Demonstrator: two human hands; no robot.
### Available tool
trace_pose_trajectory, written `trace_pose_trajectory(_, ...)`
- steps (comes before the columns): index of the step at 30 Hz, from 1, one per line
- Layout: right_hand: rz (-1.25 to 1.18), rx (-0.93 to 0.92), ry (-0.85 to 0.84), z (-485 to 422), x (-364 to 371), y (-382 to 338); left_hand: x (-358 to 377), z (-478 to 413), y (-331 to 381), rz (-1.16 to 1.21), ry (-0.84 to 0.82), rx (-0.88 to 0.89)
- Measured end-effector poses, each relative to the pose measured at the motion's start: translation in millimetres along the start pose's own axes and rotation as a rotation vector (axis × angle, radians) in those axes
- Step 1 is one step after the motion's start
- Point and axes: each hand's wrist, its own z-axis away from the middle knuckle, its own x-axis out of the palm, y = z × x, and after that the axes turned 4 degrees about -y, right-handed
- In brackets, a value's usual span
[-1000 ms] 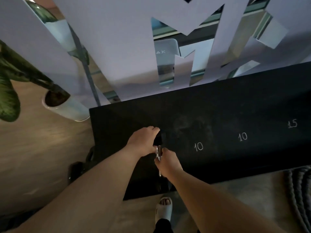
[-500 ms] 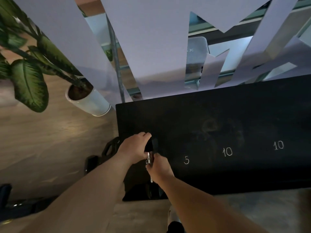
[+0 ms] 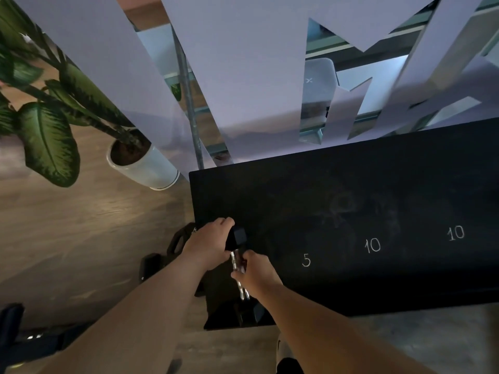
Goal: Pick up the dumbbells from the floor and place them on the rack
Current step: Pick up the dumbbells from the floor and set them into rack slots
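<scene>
Head view: the left hand (image 3: 208, 245) is curled over the far black head of the dumbbells (image 3: 238, 235), and the right hand (image 3: 255, 271) is closed around the shiny handles at their middle. There appear to be two handles side by side, so probably a small pair carried together. The pair sits over the left end of the black rack (image 3: 351, 190), pointing from 12 to 6 o'clock. Whether the pair already rests on the top I cannot tell.

To set it down well, I would lower both ends level and keep fingers out from under the heads. The chalk "5" (image 3: 306, 259) lies at 3 o'clock from the hands, so the slot probably wants a short slide that way.

The rack's left edge runs just at 9 o'clock of the left hand, and the near heads are close to the front edge, so a roll toward 6 or 9 o'clock could drop them. Toward 3 o'clock the top is open. More weights (image 3: 175, 241) lie on the floor (image 3: 81, 225) at 9 o'clock, with a plant pot (image 3: 145, 171) at 10.
</scene>
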Motion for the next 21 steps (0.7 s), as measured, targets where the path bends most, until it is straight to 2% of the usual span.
trace_pose_trajectory(3,0.035,-0.03,0.037,10.6,-23.0,3.1,-13.1,-4.3,9.9,-0.088,0.011,0.042)
trace_pose_trajectory(8,0.325,-0.034,0.174,38.0,-83.8,18.5,-42.0,-11.8,53.3,-0.137,0.074,0.133)
trace_pose_trajectory(12,0.45,0.029,0.299,71.9,-137.4,40.9,-67.9,-23.3,101.2,-0.161,0.128,0.209)
trace_pose_trajectory(21,0.427,0.223,0.564,162.7,-260.8,98.6,-122.1,-46.0,244.9,-0.207,0.183,0.46)
